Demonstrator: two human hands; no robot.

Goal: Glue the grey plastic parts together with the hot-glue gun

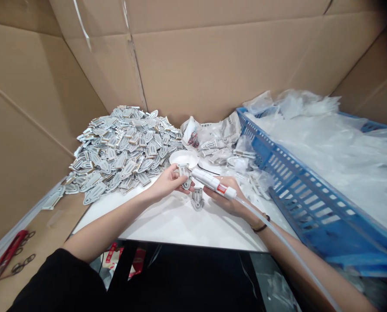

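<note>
My left hand [169, 182] pinches a small grey slotted metal part [184, 174] above the white table. In my right hand [227, 197] is a white pen-shaped tool [213, 181] with a red-orange label and a clear hose [278, 236] running off its back end. The tool's tip points at the held part; whether they touch I cannot tell. A second grey part [198, 199] lies on the table just below, between my hands. Behind my left hand sits a round white dish [183, 159].
A large heap of grey metal parts [125, 147] rises at back left. On the right stands a blue plastic crate [287, 182] filled with clear plastic bags [339, 151]. Bagged parts [242, 162] lie against it. Red-handled scissors [9, 251] rest at far left. Cardboard walls [213, 65] surround the table [161, 225].
</note>
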